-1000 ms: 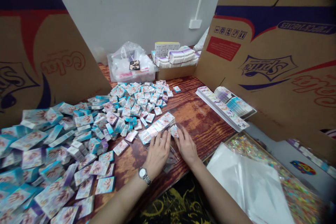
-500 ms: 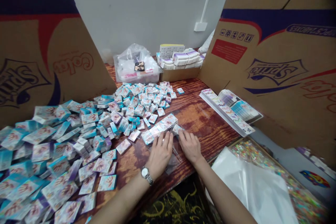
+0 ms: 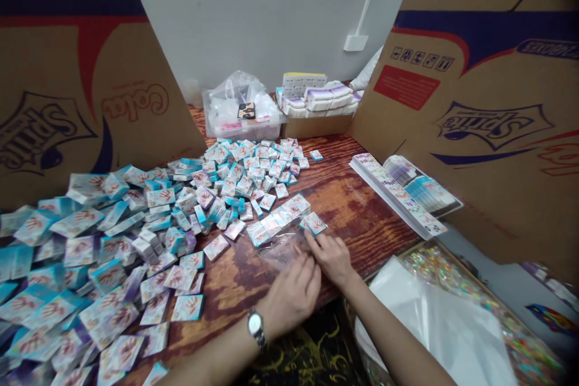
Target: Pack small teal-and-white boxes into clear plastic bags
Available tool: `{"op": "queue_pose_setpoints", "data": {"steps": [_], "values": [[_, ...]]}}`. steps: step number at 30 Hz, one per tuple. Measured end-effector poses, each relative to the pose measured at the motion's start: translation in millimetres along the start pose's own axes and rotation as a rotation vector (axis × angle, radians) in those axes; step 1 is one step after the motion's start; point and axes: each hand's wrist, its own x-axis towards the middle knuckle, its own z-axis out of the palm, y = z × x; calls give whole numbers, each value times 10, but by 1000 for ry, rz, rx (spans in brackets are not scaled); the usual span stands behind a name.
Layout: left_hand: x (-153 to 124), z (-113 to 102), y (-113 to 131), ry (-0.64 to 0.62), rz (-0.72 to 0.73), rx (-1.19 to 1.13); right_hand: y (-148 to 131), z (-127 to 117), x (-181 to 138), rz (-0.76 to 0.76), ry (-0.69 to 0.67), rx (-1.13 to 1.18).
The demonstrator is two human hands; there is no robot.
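Observation:
A clear plastic bag (image 3: 281, 250) lies on the table with a row of small blue-and-white boxes (image 3: 281, 212) in its far part. My left hand (image 3: 295, 286), wearing a wristwatch, is closed at the bag's near end; its fingers curl over the film. Close beside it, my right hand (image 3: 332, 258) has bent fingers at the bag's right edge, seemingly pinching the film; its thumb is mostly hidden. Just beyond the right fingertips is a single small box (image 3: 313, 223), which looks apart from the row.
A large heap of small boxes (image 3: 113, 253) covers the left side. Cardboard cartons (image 3: 488, 114) flank the table. Behind stand a plastic tub (image 3: 244, 117) and a carton of packs (image 3: 316, 125). Booklets (image 3: 398, 199) lie right; white plastic sheets (image 3: 429, 313) rest near the front right.
My left hand has drawn back from the boxes toward the bag's near end, fingers now curled. My right hand has slid slightly nearer, uncovering the single box. The view has shifted slightly.

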Motion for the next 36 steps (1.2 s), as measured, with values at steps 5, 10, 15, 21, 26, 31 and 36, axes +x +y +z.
{"op": "queue_pose_setpoints", "data": {"steps": [5,10,15,21,26,31,36], "values": [[-84,333,251,-217,-33,49,-31,-30,90,-38,-158,-96],[-103,420,223,-303,-100,78,-50,-30,227,45,-249,-168],[-67,347,198,-308,-116,7,-20,-15,64,-90,-252,-139],[-49,361,202,-342,-111,-29,45,26,70,-49,-278,-126],[-70,358,213,-335,-122,-10,100,111,181,-106,-258,-119],[-41,309,204,-284,-136,27,155,248,181,-143,-194,-80],[-227,-100,87,-156,-100,-87,160,-52,31,-280,-147,59]]}}
